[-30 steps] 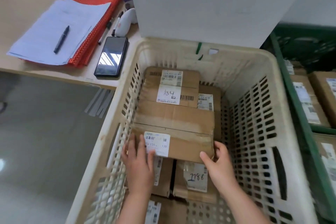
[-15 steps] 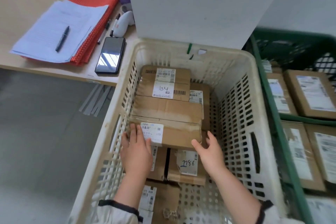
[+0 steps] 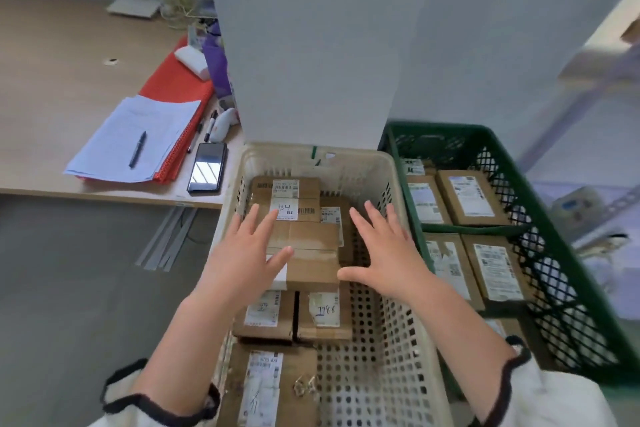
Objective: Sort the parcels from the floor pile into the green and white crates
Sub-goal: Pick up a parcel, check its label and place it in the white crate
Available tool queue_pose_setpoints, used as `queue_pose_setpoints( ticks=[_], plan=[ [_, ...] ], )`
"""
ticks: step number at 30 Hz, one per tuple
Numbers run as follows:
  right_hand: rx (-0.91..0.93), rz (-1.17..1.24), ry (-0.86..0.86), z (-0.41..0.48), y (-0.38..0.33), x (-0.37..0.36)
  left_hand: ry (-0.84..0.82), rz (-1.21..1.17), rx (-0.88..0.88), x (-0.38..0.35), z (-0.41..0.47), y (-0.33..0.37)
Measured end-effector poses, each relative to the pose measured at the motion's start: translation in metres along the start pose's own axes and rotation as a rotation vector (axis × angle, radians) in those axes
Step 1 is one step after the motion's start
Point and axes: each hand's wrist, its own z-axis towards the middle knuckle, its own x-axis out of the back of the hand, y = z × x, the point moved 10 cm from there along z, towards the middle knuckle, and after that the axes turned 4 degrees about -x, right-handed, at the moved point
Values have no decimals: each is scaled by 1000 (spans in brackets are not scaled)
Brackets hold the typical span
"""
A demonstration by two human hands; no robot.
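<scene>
One white crate (image 3: pixel 277 154), one green crate (image 3: pixel 450 130), two hands (image 3: pixel 242 263) (image 3: pixel 388 253).

Both forearms reaching forward, bare past white, dark-edged cuffs, left hand (image 3: pixel 247 253) palm down, fingers straight and spread, right hand (image 3: pixel 384 250) likewise flat and splayed, thumb out, holding nothing
</scene>
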Motion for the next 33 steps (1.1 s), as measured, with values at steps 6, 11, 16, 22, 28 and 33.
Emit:
queue_pose_setpoints(
  ticks=[6, 11, 16, 22, 28, 33],
  plan=[
    [52, -158, 56, -51, 9, 41, 18, 233, -79, 28, -39, 38],
    [181, -208, 58, -77, 10, 62, 78, 221, 25, 29, -65, 55],
    [392, -257, 25, -94, -9, 64, 148, 214, 275, 27, -135, 51],
    [733, -301, -37, -133, -81, 34, 224, 244, 685, 20, -285, 37],
    [1167, -371, -161, -262, -197, -41, 190, 233, 1176, -16, -501, 45],
    [1498, -373, -288, -426, -254, -102, 238, 85, 1521, -73, -679, 93]
  ],
)
